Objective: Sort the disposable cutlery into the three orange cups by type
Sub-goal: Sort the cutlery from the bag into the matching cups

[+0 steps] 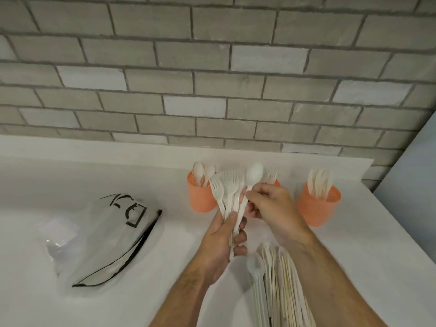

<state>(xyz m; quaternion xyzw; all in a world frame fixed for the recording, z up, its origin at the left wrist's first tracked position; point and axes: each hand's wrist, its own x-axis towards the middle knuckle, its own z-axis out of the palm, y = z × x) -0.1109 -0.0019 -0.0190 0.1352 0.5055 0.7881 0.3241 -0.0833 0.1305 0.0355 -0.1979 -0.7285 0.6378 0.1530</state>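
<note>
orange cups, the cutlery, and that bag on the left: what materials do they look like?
Orange cups: probably moulded plastic, matte, with a fine perforated mesh wall. Cutlery in the left hand: likely thin plastic, off-white with a slight sheen on the spoon pinched by the right hand; could be bioplastic, cannot tell. Bag: translucent frosted plastic film, black edging and print, glossy wrinkles.

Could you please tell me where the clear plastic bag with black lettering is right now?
The clear plastic bag with black lettering lies flat on the white counter, left of both hands and the leftmost orange cup.
</note>
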